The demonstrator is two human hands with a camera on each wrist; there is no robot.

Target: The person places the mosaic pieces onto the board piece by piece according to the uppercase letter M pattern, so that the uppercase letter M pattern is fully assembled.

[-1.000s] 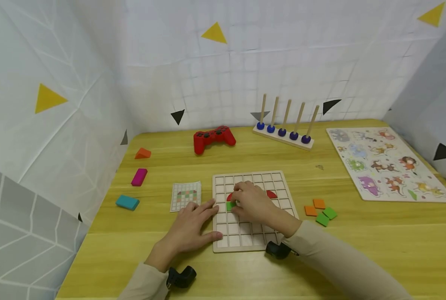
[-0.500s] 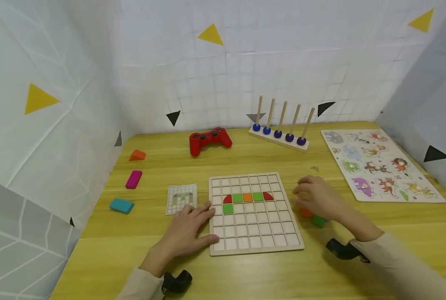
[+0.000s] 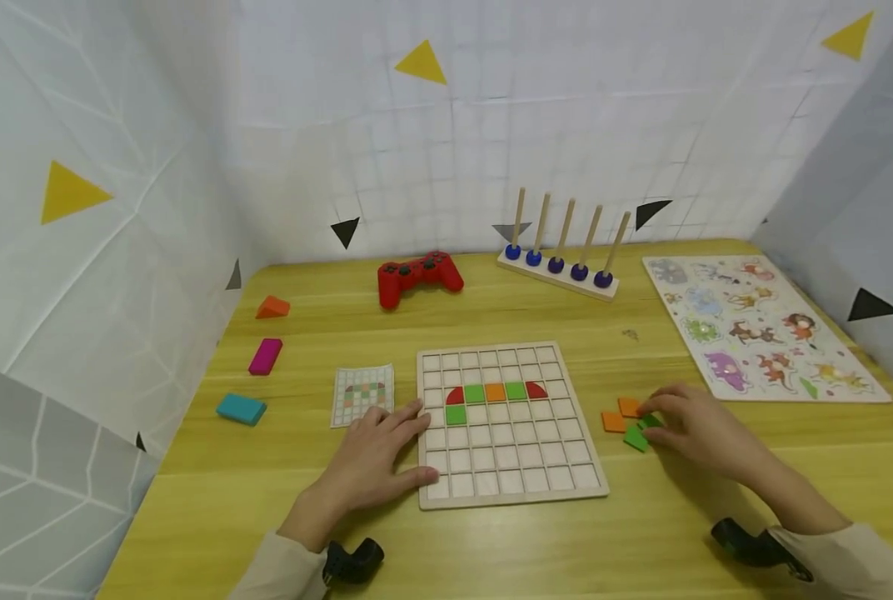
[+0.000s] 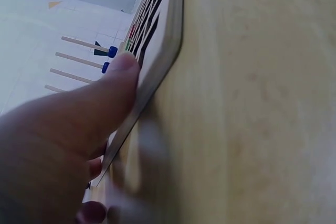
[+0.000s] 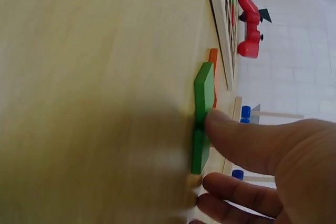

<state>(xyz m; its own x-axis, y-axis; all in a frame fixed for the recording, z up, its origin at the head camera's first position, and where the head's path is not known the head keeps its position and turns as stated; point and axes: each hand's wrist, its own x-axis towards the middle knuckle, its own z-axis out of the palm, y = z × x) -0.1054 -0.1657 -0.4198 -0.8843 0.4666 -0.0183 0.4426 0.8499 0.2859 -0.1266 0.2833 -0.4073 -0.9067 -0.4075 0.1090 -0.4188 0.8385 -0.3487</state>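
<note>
Six tiles already sit in the grid board (image 3: 506,425), steadied by the flat, relaxed left hand (image 3: 371,467), while the right hand (image 3: 697,429) pinches a green tile (image 3: 636,437) among four loose ones on the bench (image 3: 491,550).

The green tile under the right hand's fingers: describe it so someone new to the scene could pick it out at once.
Start at the wooden grid board in the middle of the table; just off its right edge lies a small cluster of loose square tiles. The right hand touches the green tile there. Its neighbours, the orange tiles, lie nearer the board.
</note>
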